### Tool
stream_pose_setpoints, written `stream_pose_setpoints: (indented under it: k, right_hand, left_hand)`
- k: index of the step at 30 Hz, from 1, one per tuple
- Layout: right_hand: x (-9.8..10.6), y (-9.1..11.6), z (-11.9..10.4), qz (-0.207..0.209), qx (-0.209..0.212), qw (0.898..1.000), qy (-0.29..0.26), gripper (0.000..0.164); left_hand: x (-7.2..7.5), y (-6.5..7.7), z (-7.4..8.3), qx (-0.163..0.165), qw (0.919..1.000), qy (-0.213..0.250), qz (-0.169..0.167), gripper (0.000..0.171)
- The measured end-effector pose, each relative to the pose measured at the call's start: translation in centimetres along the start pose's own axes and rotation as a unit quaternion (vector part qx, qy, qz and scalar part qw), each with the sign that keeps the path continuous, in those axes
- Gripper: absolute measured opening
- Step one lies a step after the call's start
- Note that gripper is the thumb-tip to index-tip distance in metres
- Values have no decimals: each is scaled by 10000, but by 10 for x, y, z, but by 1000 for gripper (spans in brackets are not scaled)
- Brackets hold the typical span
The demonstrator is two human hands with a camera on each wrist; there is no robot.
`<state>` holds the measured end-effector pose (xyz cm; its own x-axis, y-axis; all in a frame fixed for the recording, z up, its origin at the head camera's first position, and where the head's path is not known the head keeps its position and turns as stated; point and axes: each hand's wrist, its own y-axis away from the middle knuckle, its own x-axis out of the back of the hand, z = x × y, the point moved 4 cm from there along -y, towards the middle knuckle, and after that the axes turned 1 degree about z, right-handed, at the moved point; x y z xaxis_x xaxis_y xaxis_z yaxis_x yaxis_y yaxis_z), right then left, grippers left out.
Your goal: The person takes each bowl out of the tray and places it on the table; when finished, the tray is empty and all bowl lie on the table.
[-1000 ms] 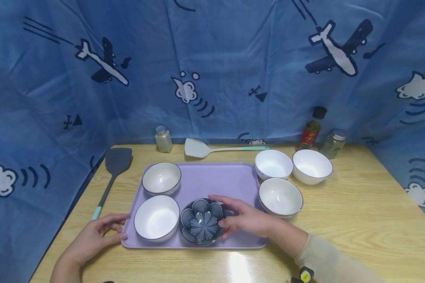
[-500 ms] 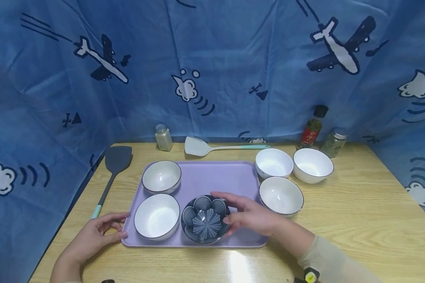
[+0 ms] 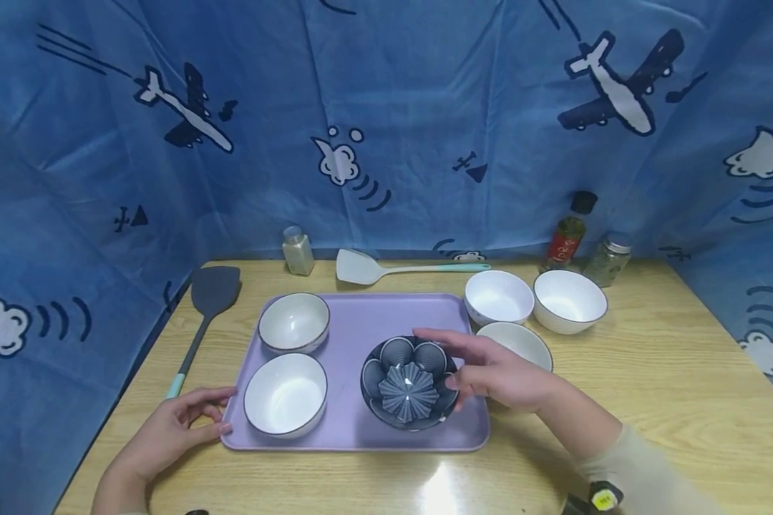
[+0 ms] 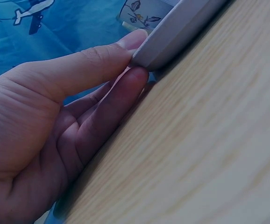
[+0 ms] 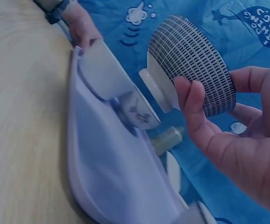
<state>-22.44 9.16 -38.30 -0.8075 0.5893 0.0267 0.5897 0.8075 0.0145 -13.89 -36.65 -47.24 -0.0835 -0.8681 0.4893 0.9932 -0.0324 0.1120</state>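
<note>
In two hands point(image 3: 175, 429) point(image 3: 499, 373), one bowl point(image 3: 409, 390), one tray point(image 3: 393, 318)

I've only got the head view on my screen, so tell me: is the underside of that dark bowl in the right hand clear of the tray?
Observer: Yes. The right wrist view shows the dark bowl with its white foot hanging free of the tray.

Operator: I only see its inside. What's the outside like?

Observer: Mostly covered in rows of small dark dashes on white.

Operator: And what's happening under the tray's left edge?

Observer: In the left wrist view, the left hand pinches the rim, with the thumb above and a fingertip underneath.
</note>
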Motion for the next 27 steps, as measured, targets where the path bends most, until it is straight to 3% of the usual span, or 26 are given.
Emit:
stream_pose_setpoints:
  k: [7, 11, 19, 27]
  right_hand:
    - [23, 24, -13, 18, 220, 9989, 410, 66]
    - [36, 40, -14, -81, 62, 9981, 611, 66]
    - [63, 75, -10, -250, 70, 9992, 308, 65]
    - [96, 105, -6, -61, 68, 9997, 237, 67]
  left_hand:
    - [-1, -1, 1, -34, 10000, -6, 4, 58]
    - [-2, -1, 2, -42, 10000, 75, -25, 59]
    - [-3, 0, 1, -91, 9999, 66, -15, 58]
    - [-1, 0, 1, -13, 10000, -5, 19, 59]
